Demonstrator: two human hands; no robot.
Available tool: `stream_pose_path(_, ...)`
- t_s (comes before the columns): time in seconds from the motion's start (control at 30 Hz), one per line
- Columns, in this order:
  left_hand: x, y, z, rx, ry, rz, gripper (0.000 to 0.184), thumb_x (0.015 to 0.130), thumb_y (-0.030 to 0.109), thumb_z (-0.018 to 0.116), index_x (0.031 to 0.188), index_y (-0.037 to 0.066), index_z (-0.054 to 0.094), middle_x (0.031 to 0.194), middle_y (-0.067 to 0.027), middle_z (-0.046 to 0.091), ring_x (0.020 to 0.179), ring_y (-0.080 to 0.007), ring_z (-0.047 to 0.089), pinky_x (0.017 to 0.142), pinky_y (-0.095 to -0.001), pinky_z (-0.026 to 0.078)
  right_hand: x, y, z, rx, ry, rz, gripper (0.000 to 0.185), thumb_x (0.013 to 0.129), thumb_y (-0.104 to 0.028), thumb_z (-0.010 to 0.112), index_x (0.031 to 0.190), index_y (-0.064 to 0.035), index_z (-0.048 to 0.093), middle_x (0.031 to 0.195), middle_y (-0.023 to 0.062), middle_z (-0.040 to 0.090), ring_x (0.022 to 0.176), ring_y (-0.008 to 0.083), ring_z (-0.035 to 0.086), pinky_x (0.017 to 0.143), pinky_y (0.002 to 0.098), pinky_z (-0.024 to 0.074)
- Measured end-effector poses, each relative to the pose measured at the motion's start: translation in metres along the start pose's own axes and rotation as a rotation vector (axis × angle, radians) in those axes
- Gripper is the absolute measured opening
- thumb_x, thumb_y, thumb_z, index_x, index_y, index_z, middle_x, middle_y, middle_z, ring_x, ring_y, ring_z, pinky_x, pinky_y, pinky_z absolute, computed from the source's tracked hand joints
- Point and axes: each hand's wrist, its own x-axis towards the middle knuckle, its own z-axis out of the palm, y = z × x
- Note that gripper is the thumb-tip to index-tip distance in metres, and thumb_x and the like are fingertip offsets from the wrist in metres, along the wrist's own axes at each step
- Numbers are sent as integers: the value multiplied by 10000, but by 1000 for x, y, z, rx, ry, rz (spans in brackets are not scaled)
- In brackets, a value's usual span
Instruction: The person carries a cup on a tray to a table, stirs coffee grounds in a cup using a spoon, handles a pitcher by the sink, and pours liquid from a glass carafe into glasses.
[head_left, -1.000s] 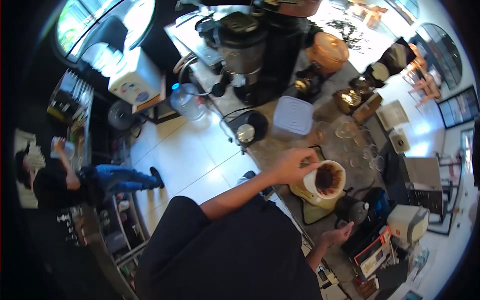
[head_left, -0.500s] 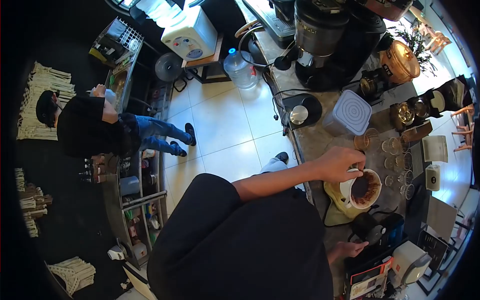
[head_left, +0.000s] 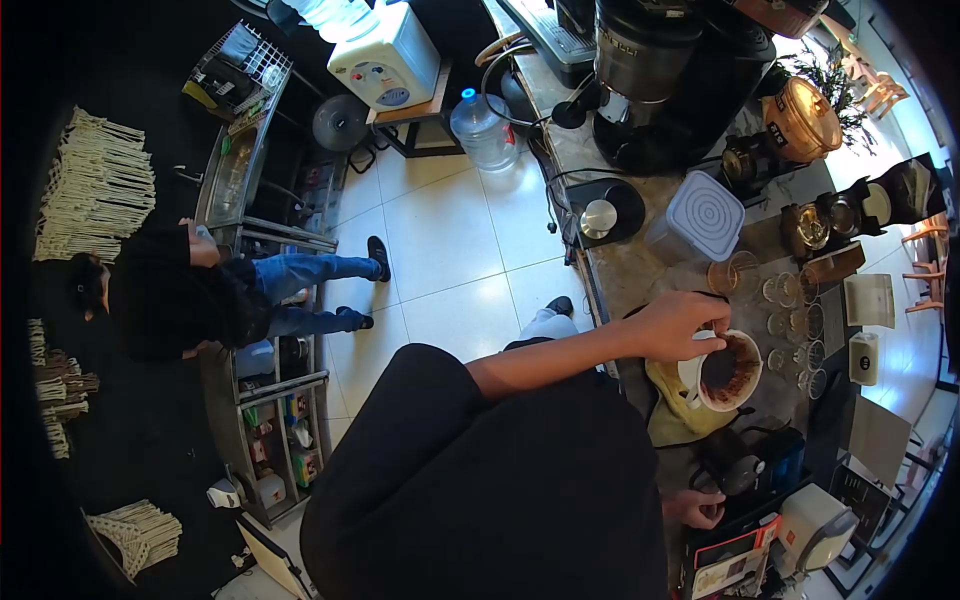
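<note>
My left hand [head_left: 688,326] grips a white coffee dripper [head_left: 690,376] by its upper side, fingers closed at the rim. The dripper is tipped so its inside shows, with dark brown wet coffee grounds [head_left: 742,378] round the wall. A crumpled yellow cloth [head_left: 682,420] lies on the counter under and beside it. Close to a black kettle [head_left: 728,466] with a thin spout, my right hand [head_left: 694,508] has its fingers curled. Whether they hold the kettle's handle is lost in the dark there.
Several clear glasses [head_left: 790,325] stand beyond the dripper, near a lidded square container [head_left: 700,215]. A scale [head_left: 612,215] and a large black grinder [head_left: 645,80] are further left on the counter. Behind me a co-worker [head_left: 170,290] stands by a metal shelf [head_left: 285,390].
My right hand has drawn back a little from the kettle, its outstretched fingers now curled. My left hand and the dripper barely moved. The co-worker has shifted along the metal shelf.
</note>
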Motion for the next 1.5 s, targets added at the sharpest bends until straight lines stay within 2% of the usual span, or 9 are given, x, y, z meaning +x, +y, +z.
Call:
stream_pose_path(0.23,-1,-8,9,73,105,128,223,895,206,778,1032,47,700,991,-114,713,917,-333,693,804,-424,554,-35,-39,30,557,-359,-593,665,994,-343,702,1452,30,396,1338,186,528,1153,281,565,994,404,487)
stream_pose_path(0.27,-2,-6,10,64,109,129,219,881,172,790,1028,34,706,1014,-121,725,946,-334,696,830,-422,558,-49,-52,30,384,-516,-328,803,940,-410,736,1495,28,354,1425,201,497,1267,318,537,1032,442,477)
stream_pose_path(0.43,3,2,3,26,152,119,195,846,114,813,995,21,728,1050,-147,737,1011,-345,696,883,-411,558,-80,-39,78,505,-779,-173,1124,801,-132,882,1632,16,140,1604,220,317,1490,311,365,1179,452,389)
stream_pose_path(0.53,4,7,-5,85,46,195,163,865,105,801,966,11,715,1045,-141,743,991,-334,696,865,-409,554,-81,-30,96,509,-842,-60,1075,766,-127,910,1599,17,245,1549,218,418,1418,287,462,1134,431,431)
stream_pose_path(0.7,3,9,2,37,130,93,154,853,73,804,941,1,700,1040,-143,745,976,-321,697,849,-401,545,-79,-45,115,399,-1015,-13,514,766,-113,919,1203,25,686,1198,124,739,1103,212,704,974,373,536)
stream_pose_path(0.9,9,18,0,33,152,108,134,844,54,804,916,3,704,988,-137,744,939,-310,698,831,-399,542,-77,-24,127,273,-921,-96,536,710,-210,918,1162,-18,703,1196,175,699,1134,336,664,972,438,511)
stream_pose_path(1.1,10,20,0,117,244,207,101,836,26,799,901,4,725,919,-121,747,877,-309,696,793,-387,533,-78,-21,129,216,-849,-338,609,706,-219,962,1201,5,686,1170,134,741,1058,269,715,943,394,544)
stream_pose_path(1.13,11,21,-1,142,215,249,103,840,21,797,923,6,738,934,-118,754,885,-295,695,812,-387,535,-79,-34,126,279,-826,-231,526,711,-207,894,1167,-23,705,1199,174,697,1129,388,642,991,474,491)
stream_pose_path(1.5,12,25,21,285,58,213,132,831,109,824,943,53,784,811,-81,713,767,-275,641,724,-389,491,-73,-58,122,293,-804,-303,556,697,-185,885,1199,-40,694,1204,151,707,1149,364,658,990,467,502)
